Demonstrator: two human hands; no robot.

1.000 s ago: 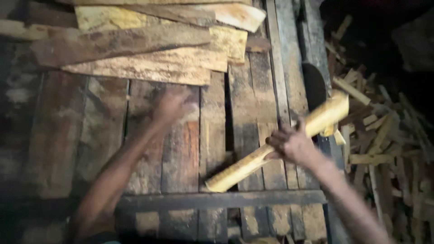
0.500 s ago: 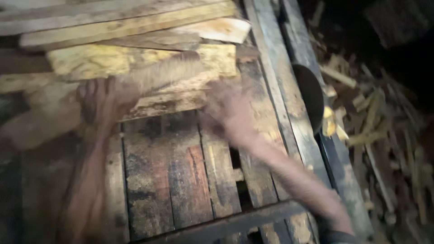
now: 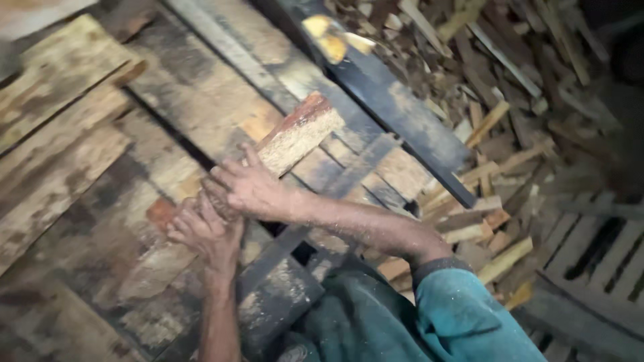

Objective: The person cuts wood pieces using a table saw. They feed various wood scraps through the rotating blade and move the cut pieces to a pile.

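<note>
A person's left hand (image 3: 204, 231) and right hand (image 3: 249, 189) both clench the near end of a split wooden slab (image 3: 290, 139), which slants up and away from them across a worn plank desk (image 3: 100, 221). Beyond the slab runs a dark metal bar (image 3: 402, 114); farther off, right of it, lies a heap of wood offcuts (image 3: 510, 87).

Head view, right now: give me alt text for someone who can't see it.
Both bare hands grip one split piece of wood over a worn plank table, the right hand above the left hand. Rough boards lie stacked to the left, and a heap of wood offcuts fills the floor to the right.
</note>
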